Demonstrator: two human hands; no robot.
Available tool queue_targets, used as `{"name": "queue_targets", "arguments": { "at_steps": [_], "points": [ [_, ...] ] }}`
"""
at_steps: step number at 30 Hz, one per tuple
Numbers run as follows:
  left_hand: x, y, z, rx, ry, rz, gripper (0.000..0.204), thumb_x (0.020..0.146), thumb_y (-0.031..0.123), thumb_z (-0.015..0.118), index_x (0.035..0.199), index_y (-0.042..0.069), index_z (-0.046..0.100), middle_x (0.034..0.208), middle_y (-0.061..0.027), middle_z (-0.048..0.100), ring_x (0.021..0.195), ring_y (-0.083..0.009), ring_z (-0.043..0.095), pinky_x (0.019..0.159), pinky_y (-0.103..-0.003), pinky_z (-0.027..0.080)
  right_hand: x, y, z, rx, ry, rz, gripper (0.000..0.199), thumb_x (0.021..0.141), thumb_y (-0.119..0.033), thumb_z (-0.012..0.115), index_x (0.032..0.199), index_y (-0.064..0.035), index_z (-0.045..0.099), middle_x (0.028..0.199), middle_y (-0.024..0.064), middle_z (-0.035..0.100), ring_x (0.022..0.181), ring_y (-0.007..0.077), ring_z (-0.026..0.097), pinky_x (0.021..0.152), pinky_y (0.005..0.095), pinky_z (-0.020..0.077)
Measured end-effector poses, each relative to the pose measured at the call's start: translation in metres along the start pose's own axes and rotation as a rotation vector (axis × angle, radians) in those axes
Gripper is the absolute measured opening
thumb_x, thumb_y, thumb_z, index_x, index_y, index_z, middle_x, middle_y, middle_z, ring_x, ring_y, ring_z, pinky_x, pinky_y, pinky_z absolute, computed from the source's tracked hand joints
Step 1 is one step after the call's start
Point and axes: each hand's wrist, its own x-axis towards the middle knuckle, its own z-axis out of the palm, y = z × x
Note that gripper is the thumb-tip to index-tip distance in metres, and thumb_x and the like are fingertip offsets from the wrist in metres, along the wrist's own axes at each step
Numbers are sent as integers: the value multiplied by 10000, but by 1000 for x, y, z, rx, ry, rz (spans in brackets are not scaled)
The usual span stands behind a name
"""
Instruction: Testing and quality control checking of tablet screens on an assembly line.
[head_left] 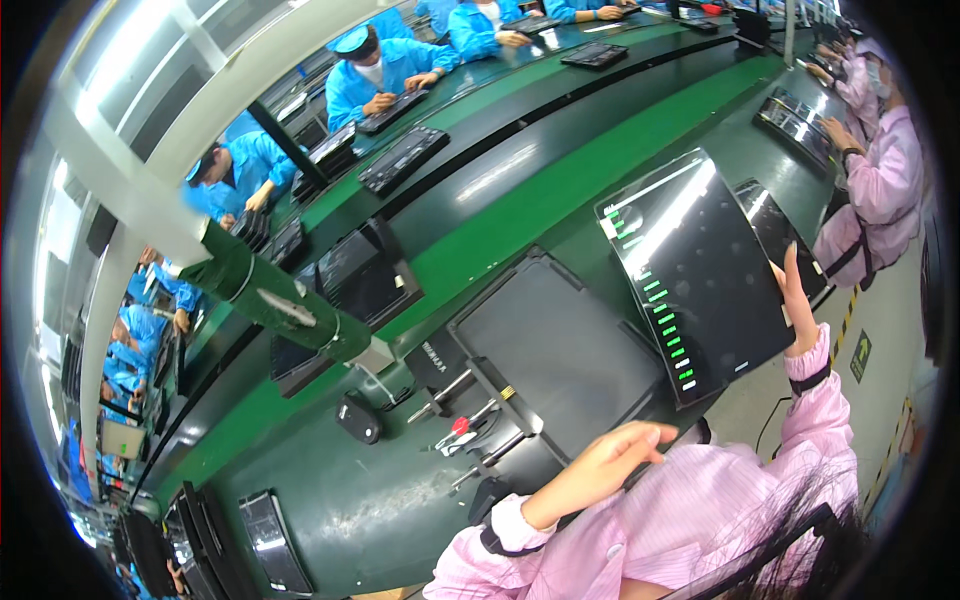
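Note:
A large, glossy black display panel [700,290] stands tilted at the right, a column of short green and white bars along its left side. My right hand [795,300] grips its right edge, fingers pointing up along it. Near the panel's lower edge is my left hand [605,462], its fingers reaching right, with nothing seen in them. Between the hand and the panel lies a flat dark grey test fixture [560,345] with a raised black rim. Metal rods [485,465] and a red-tipped part [460,427] stick out from its near left side.
A black computer mouse [358,418] rests left of the fixture. A green pole [275,300] stands at the left. Beyond runs a green conveyor [560,150] bearing black device parts [403,160]. Another dark panel [775,235] sits behind mine. Several co-workers in blue and pink sit along the line.

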Motion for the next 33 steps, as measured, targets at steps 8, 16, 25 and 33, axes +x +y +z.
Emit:
{"name": "queue_targets", "arguments": {
  "at_steps": [8, 16, 25, 33],
  "points": [
    [-23, 24, -20, 267, 585, 269, 286, 953, 167, 365, 1029, -20, 568, 1016, -90, 599, 900, -146, 559, 856, -285, 406, 27, 0, -69, -262, 148, 263, 718, 866, -625, 318, 1181, -9, 513, 994, 62, 631, 817, 122, 611, 753, 237, 478],
    [-35, 24, -36, 252, 639, 232, 262, 954, 150, 372, 1030, 1, 573, 1001, -56, 591, 907, -111, 532, 795, -236, 396, 41, -9, -86, -578, 246, 33, 509, 939, -464, 312, 1183, -76, 534, 1100, 73, 585, 939, 158, 547, 802, 281, 435],
    [-54, 11, -57, 219, 978, 502, 294, 918, 213, 423, 873, -42, 562, 868, -125, 591, 803, -182, 567, 775, -294, 440, -45, -15, -65, -1567, 659, -251, 378, 791, -364, 599, 768, 12, 624, 525, 116, 516, 484, 210, 517, 488, 322, 392],
    [-92, 0, -71, 669, 1356, 485, 134, 829, -23, 445, 844, -9, 577, 821, -104, 559, 717, -206, 543, 671, -297, 450, -71, -2, -119, -1574, 352, -20, 837, 675, -496, 695, 1191, 108, 433, 522, 151, 483, 486, 252, 508, 502, 361, 407]
  ]
}}
